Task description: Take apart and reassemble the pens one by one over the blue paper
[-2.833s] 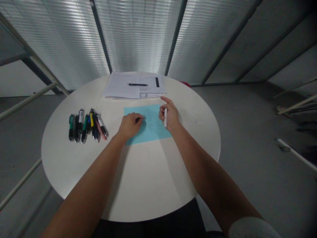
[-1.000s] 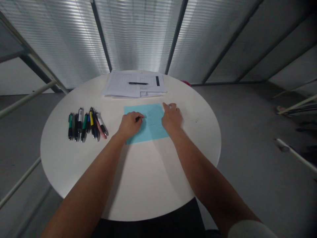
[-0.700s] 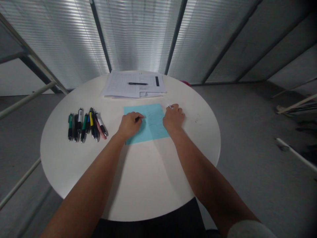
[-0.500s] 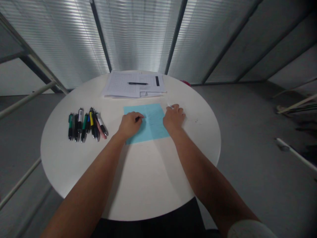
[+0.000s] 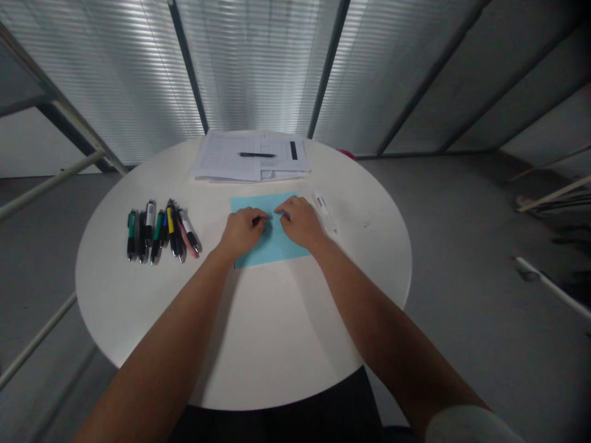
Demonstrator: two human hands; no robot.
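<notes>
A light blue sheet of paper (image 5: 281,243) lies flat on the round white table. My left hand (image 5: 242,232) rests on its left part, fingers closed round a small black object (image 5: 257,220), mostly hidden, perhaps part of a pen. From the right, my right hand (image 5: 299,220) reaches over the sheet with thumb and forefinger apart and pointing at the left hand. Nothing shows between them. Just to the right of that hand, a white pen (image 5: 325,212) lies on the table, apart from the fingers.
Several pens (image 5: 157,234) in green, black, white and yellow lie in a group at the left of the table (image 5: 263,344). Toward the far edge sits a stack of printed papers (image 5: 226,157) with a black pen (image 5: 257,155) on top. Blinds cover the glass wall behind.
My right hand has let go of the white pen, now lying on the table, and moved left over the blue sheet toward my left hand. The left hand stays in place.
</notes>
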